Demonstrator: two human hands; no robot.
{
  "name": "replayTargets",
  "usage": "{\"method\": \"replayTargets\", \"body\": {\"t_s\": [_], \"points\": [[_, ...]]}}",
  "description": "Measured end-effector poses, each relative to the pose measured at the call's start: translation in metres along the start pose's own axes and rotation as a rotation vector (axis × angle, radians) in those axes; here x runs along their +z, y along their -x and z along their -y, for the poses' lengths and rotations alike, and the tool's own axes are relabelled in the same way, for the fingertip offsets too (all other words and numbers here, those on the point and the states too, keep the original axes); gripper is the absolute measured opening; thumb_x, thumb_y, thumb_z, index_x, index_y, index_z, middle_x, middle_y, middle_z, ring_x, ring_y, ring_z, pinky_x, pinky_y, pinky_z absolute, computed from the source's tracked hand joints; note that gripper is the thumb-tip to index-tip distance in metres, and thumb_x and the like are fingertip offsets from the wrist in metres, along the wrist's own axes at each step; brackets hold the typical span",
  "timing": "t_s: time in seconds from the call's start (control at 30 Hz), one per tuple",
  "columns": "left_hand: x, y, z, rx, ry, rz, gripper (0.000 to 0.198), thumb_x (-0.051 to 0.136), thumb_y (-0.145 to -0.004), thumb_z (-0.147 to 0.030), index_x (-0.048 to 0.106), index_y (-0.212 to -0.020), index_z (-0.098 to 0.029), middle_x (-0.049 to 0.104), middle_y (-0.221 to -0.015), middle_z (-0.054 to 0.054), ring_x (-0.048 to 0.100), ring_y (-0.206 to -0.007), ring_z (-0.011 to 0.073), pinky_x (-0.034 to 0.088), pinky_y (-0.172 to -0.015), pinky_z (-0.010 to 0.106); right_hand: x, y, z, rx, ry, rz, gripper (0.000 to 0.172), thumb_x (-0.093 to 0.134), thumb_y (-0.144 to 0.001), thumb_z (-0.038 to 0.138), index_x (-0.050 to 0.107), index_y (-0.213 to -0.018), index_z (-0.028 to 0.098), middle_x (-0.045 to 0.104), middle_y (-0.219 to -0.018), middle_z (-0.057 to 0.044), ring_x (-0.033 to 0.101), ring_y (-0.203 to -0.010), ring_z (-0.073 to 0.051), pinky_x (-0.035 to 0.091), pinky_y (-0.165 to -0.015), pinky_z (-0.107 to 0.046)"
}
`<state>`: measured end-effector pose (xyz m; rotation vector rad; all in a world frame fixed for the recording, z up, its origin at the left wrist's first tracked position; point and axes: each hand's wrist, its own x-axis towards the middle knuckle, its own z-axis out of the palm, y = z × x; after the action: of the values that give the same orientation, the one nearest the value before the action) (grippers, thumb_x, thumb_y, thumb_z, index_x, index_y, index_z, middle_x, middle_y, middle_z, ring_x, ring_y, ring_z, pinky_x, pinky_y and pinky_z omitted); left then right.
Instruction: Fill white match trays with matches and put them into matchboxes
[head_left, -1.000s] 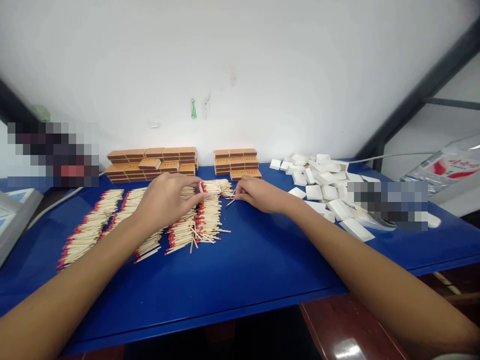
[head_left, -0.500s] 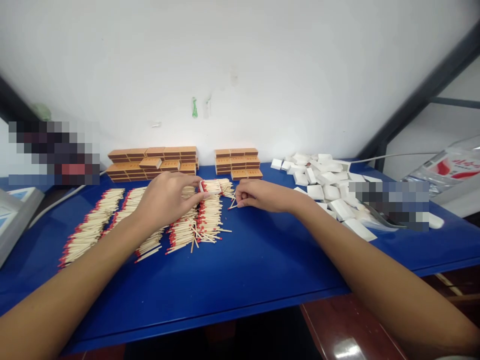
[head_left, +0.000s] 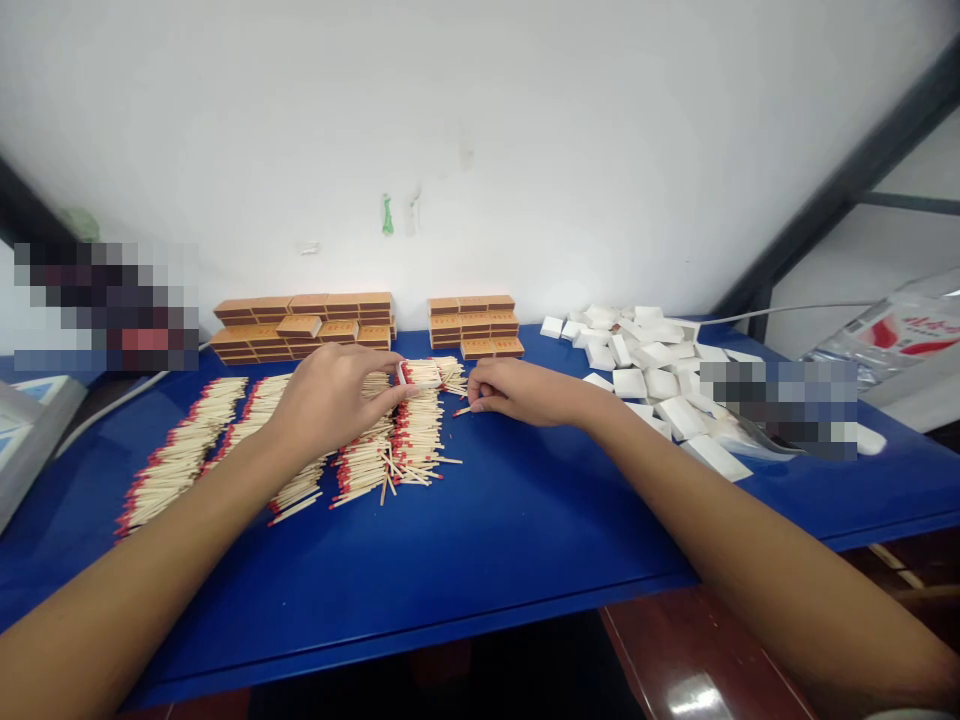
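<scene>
1. One pale wall [head_left: 480, 150] rose at the back, apparently serving as a backstop.
2. Before it, a blue table [head_left: 480, 540] bore everything, its bare front probably giving the arms room.
3. Rows of matches [head_left: 184, 450] lay left and centre, red heads mostly leftward; that shared direction presumably made them tidy to gather.
4. White trays [head_left: 660, 385] sat heaped loosely at right, seemingly needing no order.
5. Orange matchboxes stood in a long stack [head_left: 255, 330] and a short stack [head_left: 472, 325] by the wall, laid flat, likely for steadiness.
6. The left hand [head_left: 322, 390] was clamped, thumb against finger, on a held tray's left end, which left its top uncovered.
7. The right hand [head_left: 514, 390] had its fingertips together on one match, just beside the rows.
8. That held tray [head_left: 427, 385], with matches in it, was over the rightmost row; contact beneath was unclear.
9. The single match [head_left: 461, 412] poked out leftward, head exposed.
</scene>
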<state>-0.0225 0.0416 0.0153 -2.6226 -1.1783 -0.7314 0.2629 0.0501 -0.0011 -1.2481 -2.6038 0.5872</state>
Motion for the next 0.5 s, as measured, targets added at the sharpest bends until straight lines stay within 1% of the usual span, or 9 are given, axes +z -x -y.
{"method": "replayTargets", "body": {"t_s": [0.07, 0.13, 0.27, 0.33, 0.4, 0.5], "points": [[0.0, 0.0, 0.0, -0.002, -0.001, 0.006, 0.047, 0.061, -0.098, -0.058, 0.078, -0.113, -0.017, 0.08, -0.113, 0.011, 0.074, -0.105, 0.0328, 0.054, -0.094, 0.045, -0.002, 0.001, 0.0, 0.013, -0.004, -0.004, 0.006, 0.06, -0.097, 0.021, 0.065, -0.093, 0.019, 0.067, -0.099, -0.007, 0.058, -0.084, -0.018, 0.041, -0.072, -0.03], [0.0, 0.0, 0.0, -0.006, 0.001, 0.011, 0.048, 0.06, -0.098, -0.058, 0.078, -0.113, -0.017, 0.08, -0.112, 0.011, 0.074, -0.105, 0.033, 0.054, -0.094, 0.046, -0.005, 0.002, 0.001, 0.0, -0.014, -0.055, 0.008, 0.059, -0.098, 0.022, 0.064, -0.093, 0.02, 0.067, -0.095, -0.006, 0.058, -0.082, -0.018, 0.041, -0.072, -0.03], [0.002, 0.002, -0.002, 0.011, 0.027, -0.001, 0.048, 0.062, -0.096, -0.06, 0.079, -0.112, -0.017, 0.08, -0.11, 0.01, 0.074, -0.103, 0.0315, 0.054, -0.092, 0.044, -0.008, 0.003, 0.009, -0.04, -0.034, -0.298, 0.009, 0.058, -0.1, 0.026, 0.063, -0.094, 0.02, 0.064, -0.093, -0.004, 0.057, -0.08, -0.017, 0.042, -0.072, -0.031], [0.005, 0.004, -0.004, 0.034, 0.037, -0.017, 0.047, 0.065, -0.095, -0.06, 0.078, -0.111, -0.018, 0.08, -0.108, 0.009, 0.074, -0.101, 0.0304, 0.054, -0.091, 0.042, -0.005, 0.003, 0.015, -0.067, -0.039, -0.379, 0.009, 0.058, -0.1, 0.026, 0.062, -0.095, 0.02, 0.063, -0.095, -0.005, 0.057, -0.082, -0.017, 0.042, -0.074, -0.031], [0.007, 0.004, -0.007, 0.056, 0.034, -0.027, 0.046, 0.066, -0.095, -0.059, 0.078, -0.111, -0.018, 0.081, -0.105, 0.008, 0.075, -0.098, 0.0294, 0.054, -0.088, 0.041, -0.001, 0.002, 0.023, -0.099, -0.039, -0.403, 0.008, 0.056, -0.101, 0.025, 0.061, -0.096, 0.02, 0.062, -0.098, -0.006, 0.057, -0.084, -0.017, 0.042, -0.076, -0.031], [0.01, 0.005, -0.012, 0.084, 0.037, -0.036, 0.043, 0.066, -0.096, -0.057, 0.077, -0.112, -0.019, 0.081, -0.104, 0.007, 0.074, -0.096, 0.0279, 0.053, -0.088, 0.041, 0.006, 0.002, 0.033, -0.122, -0.025, -0.392, 0.007, 0.054, -0.101, 0.022, 0.059, -0.096, 0.02, 0.061, -0.1, -0.006, 0.056, -0.086, -0.018, 0.042, -0.077, -0.032]]}}
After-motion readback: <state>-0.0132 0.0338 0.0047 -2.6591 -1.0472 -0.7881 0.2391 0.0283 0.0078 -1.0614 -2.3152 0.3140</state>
